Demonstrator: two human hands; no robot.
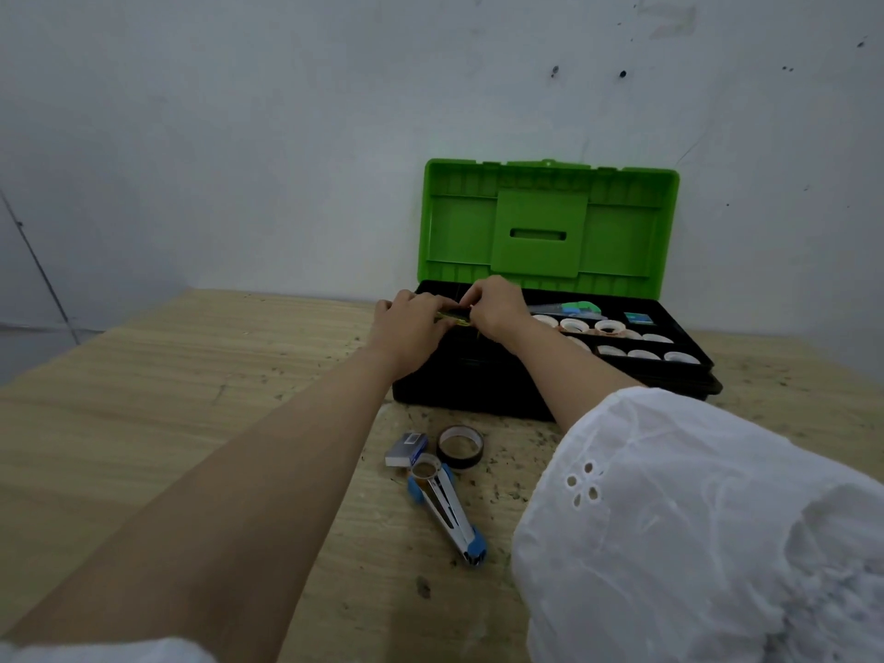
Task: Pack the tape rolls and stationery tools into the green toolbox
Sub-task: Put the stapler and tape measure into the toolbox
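Note:
The green toolbox (550, 217) stands open at the table's far side, its lid upright above a black base tray (478, 375). Over the tray's left end my left hand (406, 323) and my right hand (492, 306) together pinch a thin yellow-green tool (452, 318), mostly hidden by the fingers. Several white tape rolls (607, 327) sit in the tray's right compartments. On the table in front lie a black tape roll (460, 446), a small clear tape roll (425, 468), a blue and silver stapler (447, 512) and a small staple box (406, 449).
A green-blue tool (579, 308) and a small teal box (638, 319) lie at the back of the tray. The wooden table (167, 399) is speckled with dark marks. A white wall stands right behind the toolbox.

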